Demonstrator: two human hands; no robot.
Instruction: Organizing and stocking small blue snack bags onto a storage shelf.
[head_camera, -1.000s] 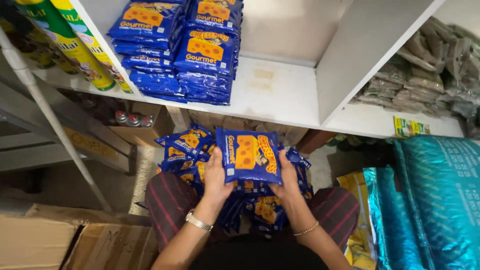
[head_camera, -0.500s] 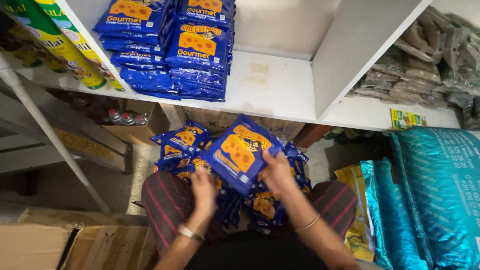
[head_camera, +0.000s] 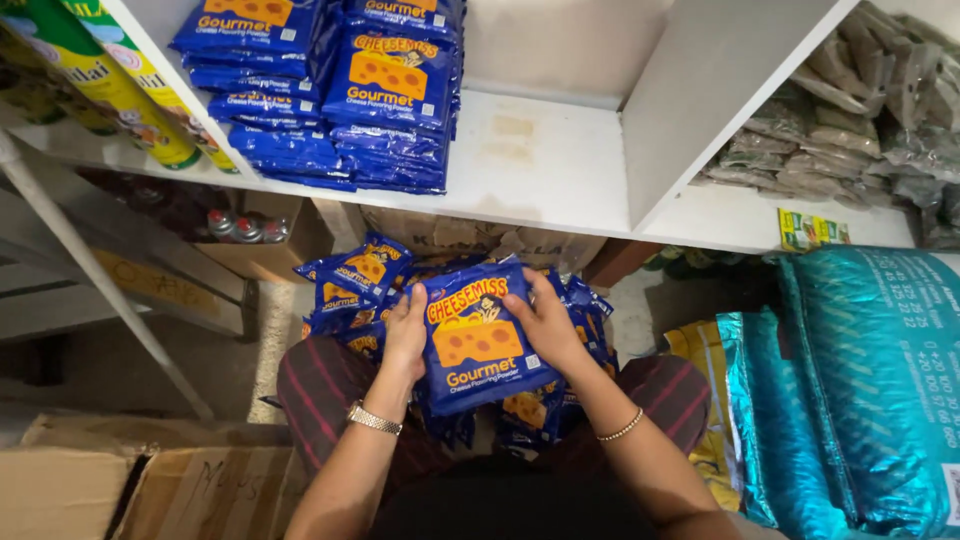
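Both hands grip 1 blue packet (head_camera: 480, 340), flat pouch with an orange cheese-wedge picture, face up toward the camera. Left hand (head_camera: 405, 335) clamps its left long edge, fingers curled over the rim; right hand (head_camera: 545, 320) clamps the upper right edge, fingers on the face. Packet sits between the 2 hands, just above the lap, long axis running away from the body and tilted slightly left, top end pointing toward the white shelf (head_camera: 540, 160). Both forearms are bent, coming up from the bottom of the view and converging on the packet; metal watch on the left wrist, thin bracelet on the right. Hands look equally near the packet, the right a bit farther forward. Under and around the held one lies a loose heap of matching packets (head_camera: 355, 280) on the lap. Ahead and up, on the shelf, stands a stack of the same blue packets (head_camera: 340, 90), left of a bare patch of shelf. Far right: teal sacks (head_camera: 880, 380). Lower left: cardboard box (head_camera: 130, 480).
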